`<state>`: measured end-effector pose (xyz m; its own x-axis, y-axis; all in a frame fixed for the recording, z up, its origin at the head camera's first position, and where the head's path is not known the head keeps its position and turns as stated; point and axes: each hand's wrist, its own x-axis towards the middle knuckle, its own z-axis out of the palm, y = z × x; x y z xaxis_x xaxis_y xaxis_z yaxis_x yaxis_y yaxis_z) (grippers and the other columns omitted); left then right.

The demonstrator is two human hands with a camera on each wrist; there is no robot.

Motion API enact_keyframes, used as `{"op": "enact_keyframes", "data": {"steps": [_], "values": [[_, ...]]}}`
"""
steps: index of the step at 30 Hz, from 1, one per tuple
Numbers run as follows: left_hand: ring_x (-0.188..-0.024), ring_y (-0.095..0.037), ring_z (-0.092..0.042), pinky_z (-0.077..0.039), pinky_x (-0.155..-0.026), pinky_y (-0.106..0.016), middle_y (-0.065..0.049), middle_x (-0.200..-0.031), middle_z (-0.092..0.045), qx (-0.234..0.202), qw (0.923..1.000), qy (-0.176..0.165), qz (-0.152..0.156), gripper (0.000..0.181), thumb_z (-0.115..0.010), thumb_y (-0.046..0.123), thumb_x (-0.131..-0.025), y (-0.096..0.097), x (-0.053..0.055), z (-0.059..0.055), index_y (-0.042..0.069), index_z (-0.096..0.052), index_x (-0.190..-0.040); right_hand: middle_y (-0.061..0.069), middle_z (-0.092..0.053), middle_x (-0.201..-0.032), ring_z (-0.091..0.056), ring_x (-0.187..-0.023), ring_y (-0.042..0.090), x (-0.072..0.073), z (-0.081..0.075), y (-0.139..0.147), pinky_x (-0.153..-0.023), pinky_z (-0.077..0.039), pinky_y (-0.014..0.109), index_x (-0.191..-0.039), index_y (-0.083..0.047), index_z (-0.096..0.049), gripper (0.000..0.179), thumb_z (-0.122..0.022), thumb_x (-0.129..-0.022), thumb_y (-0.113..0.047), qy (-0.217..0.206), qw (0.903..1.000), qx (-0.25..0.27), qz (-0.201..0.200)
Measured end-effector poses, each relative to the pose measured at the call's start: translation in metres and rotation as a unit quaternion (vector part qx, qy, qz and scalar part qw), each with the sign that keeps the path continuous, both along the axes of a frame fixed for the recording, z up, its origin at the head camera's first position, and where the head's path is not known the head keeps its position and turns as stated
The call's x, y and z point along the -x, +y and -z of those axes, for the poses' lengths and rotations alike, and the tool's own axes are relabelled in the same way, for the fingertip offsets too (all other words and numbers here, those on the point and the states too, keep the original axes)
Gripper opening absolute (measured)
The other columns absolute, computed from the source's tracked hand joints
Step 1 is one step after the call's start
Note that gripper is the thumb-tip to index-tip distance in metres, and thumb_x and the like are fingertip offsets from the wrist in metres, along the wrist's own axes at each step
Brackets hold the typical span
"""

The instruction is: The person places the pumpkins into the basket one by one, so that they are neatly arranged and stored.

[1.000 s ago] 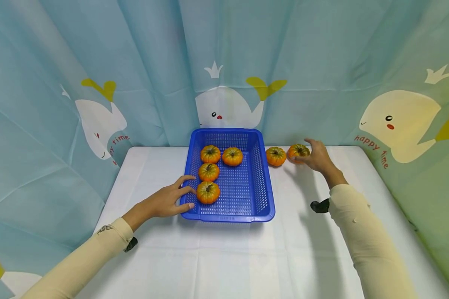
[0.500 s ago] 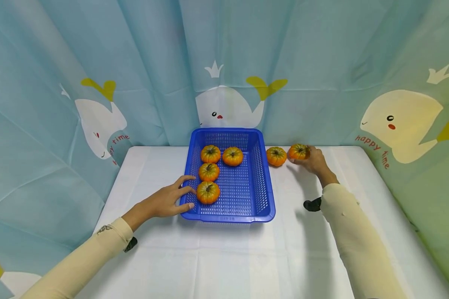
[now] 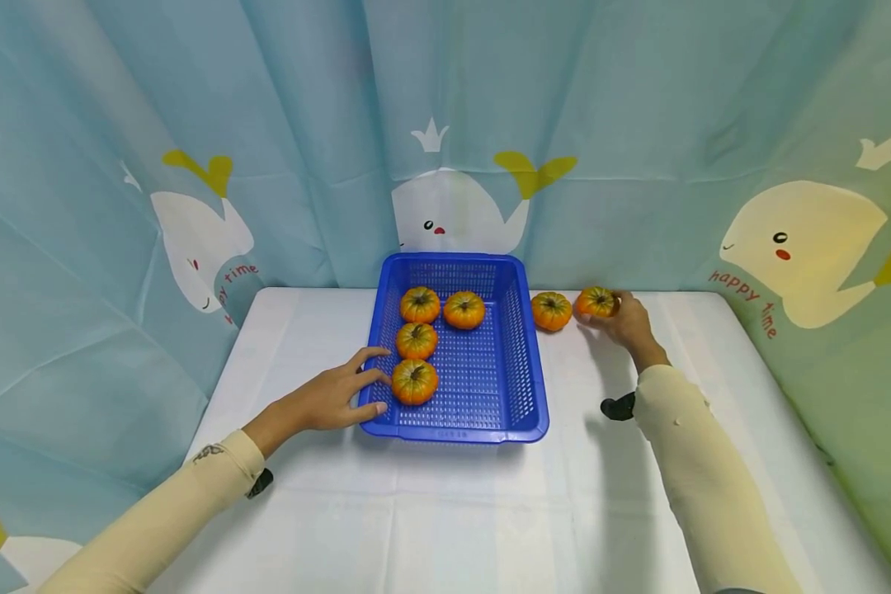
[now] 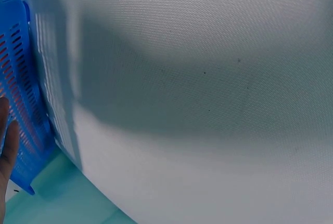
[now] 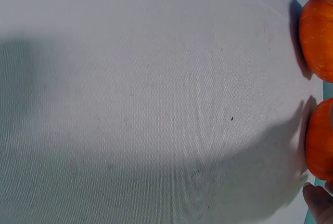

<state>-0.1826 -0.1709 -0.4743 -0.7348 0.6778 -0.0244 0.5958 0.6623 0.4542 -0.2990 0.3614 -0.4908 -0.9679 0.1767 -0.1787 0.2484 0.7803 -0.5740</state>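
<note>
Over the left rim of a blue plastic basket [image 3: 453, 434], my left hand [image 3: 334, 398] has its fingers spread, their tips beside the nearest pumpkin [image 3: 414, 383]. Several small orange-and-green pumpkins lie inside that basket, in a column on the left plus one at the back [image 3: 464, 310]. To the basket's right, my right hand [image 3: 630, 321] grips the outermost pumpkin [image 3: 596, 301] from its right side, the thumb low at the front. Another pumpkin [image 3: 552, 311] sits between it and the basket wall. In the right wrist view, fingers show at the lower right under the gripped pumpkin [image 5: 320, 143].
A white cloth-covered table [image 3: 475, 520] carries everything. Its back edge meets a blue-green curtain [image 3: 624, 206] printed with whales, which also rises on both sides. Small dark objects hang under each wrist.
My right hand has moved slightly left and down and its spread fingers have come in around the outermost pumpkin. The left hand keeps its place at the basket rim.
</note>
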Motion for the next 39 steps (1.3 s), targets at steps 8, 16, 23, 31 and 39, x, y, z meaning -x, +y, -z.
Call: {"op": "enact_keyframes", "data": {"steps": [8,16,23,31,39], "values": [[-0.119,-0.034,-0.062,-0.055,-0.096,-0.05,-0.003,-0.162,-0.025,0.001,1.0,-0.002,0.0,0.045,-0.058,0.05,-0.097,-0.0002,0.0002,-0.0007,0.019,-0.063,-0.129,0.039,-0.03,-0.151,-0.028,-0.142,0.054,0.0008,0.0013,0.0007,-0.119,-0.023,0.061,-0.151,0.01,-0.021,0.088,-0.073,-0.092,-0.029,0.011,0.9999,0.0,-0.006],[-0.119,-0.033,-0.063,-0.055,-0.096,-0.048,-0.003,-0.162,-0.025,0.005,1.0,-0.001,-0.001,0.046,-0.056,0.052,-0.097,0.0,0.0002,-0.0009,0.02,-0.063,-0.129,0.039,-0.028,-0.152,-0.028,-0.142,0.053,0.0029,0.0016,0.0011,-0.119,-0.022,0.061,-0.153,0.009,-0.019,0.087,-0.07,-0.094,-0.03,-0.003,0.9999,0.01,-0.001],[-0.119,-0.034,-0.063,-0.055,-0.095,-0.049,-0.003,-0.162,-0.025,0.004,1.0,-0.001,0.0,0.046,-0.057,0.051,-0.097,0.0002,0.0002,-0.0014,0.018,-0.063,-0.129,0.04,-0.027,-0.152,-0.026,-0.143,0.054,0.0022,-0.0005,0.0017,-0.119,-0.022,0.062,-0.155,0.008,-0.018,0.093,-0.072,-0.092,-0.033,-0.004,0.9998,-0.017,-0.014],[-0.12,-0.034,-0.062,-0.054,-0.097,-0.049,-0.003,-0.162,-0.025,0.004,1.0,-0.001,0.0,0.045,-0.056,0.052,-0.097,-0.0003,0.0,-0.0008,0.02,-0.063,-0.129,0.043,-0.028,-0.149,-0.027,-0.141,0.055,-0.0005,-0.0003,0.0064,-0.118,-0.024,0.061,-0.152,0.013,-0.023,0.09,-0.07,-0.092,-0.034,-0.022,0.9986,-0.043,-0.023],[-0.118,-0.032,-0.063,-0.055,-0.095,-0.048,-0.003,-0.162,-0.026,0.003,1.0,0.003,0.003,0.046,-0.056,0.052,-0.097,-0.0011,0.0013,-0.0006,0.02,-0.063,-0.129,0.042,-0.03,-0.147,-0.029,-0.139,0.055,-0.0052,-0.0033,0.0062,-0.117,-0.026,0.063,-0.15,0.013,-0.028,0.085,-0.072,-0.091,-0.03,-0.006,0.9993,-0.017,-0.032]]}}
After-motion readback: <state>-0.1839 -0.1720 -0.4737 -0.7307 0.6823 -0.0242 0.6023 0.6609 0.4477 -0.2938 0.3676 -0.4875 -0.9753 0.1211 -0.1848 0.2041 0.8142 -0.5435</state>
